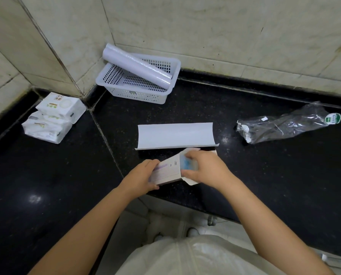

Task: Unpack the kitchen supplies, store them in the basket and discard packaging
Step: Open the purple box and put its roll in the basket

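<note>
My left hand (144,176) grips a white printed carton (168,170) near the counter's front edge. At the carton's open end, my right hand (202,167) is closed on a pale blue roll (187,162) that sticks out of it. A white slotted basket (126,94) stands in the far corner with a clear-wrapped white roll (138,65) lying slantwise across it, one end over the rim. Just behind the carton lies a curved white paper sheet (175,135).
A crumpled clear plastic wrapper (284,125) with a green label lies at the right on the black counter (225,108). Two white tissue packs (53,118) are stacked at the left by the tiled wall (205,26). The counter edge runs under my forearms.
</note>
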Demonstrator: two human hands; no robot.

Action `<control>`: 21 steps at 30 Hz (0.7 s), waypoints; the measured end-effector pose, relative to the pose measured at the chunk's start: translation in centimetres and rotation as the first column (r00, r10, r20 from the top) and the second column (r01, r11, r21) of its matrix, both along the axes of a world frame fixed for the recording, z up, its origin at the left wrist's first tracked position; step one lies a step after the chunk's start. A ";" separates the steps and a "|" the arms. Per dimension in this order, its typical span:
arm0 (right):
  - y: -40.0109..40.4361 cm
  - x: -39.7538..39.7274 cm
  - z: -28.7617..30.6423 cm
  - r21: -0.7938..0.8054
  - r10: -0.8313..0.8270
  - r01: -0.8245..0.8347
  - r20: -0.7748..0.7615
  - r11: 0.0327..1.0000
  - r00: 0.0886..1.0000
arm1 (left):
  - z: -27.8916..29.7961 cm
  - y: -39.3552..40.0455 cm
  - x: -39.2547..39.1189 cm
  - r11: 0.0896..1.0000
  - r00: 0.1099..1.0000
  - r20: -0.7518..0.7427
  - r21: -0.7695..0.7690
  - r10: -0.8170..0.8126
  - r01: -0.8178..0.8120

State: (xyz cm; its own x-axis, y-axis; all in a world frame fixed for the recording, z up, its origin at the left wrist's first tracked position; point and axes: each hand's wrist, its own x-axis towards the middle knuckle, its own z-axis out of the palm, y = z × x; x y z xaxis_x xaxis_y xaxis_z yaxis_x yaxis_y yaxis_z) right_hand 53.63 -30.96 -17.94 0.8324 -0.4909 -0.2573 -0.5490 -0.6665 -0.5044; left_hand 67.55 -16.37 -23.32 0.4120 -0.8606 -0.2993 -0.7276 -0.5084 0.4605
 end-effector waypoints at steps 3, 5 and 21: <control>0.4 0.8 0.0 -0.012 -0.024 0.024 -0.054 1.000 0.998 | 0.1 -0.1 -0.1 1.000 1.000 0.005 0.004 0.008 -0.008; 0.7 1.2 -0.2 -0.063 -0.007 0.002 -0.078 0.998 0.997 | 0.1 -0.2 -0.2 1.000 1.000 0.005 0.006 0.000 0.000; -6.1 -9.5 1.3 0.192 -0.470 0.430 0.410 0.882 0.782 | 0.4 -5.1 0.5 0.967 0.918 0.328 0.198 -0.222 0.163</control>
State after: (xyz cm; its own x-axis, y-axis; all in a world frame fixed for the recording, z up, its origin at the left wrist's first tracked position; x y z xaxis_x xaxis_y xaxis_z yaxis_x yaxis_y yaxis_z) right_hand 44.08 -37.11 -16.60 0.5558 -0.8311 0.0174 -0.4882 -0.3432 -0.8024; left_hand 68.05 -21.45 -22.94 0.3463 -0.8849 -0.3114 -0.9171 -0.3893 0.0862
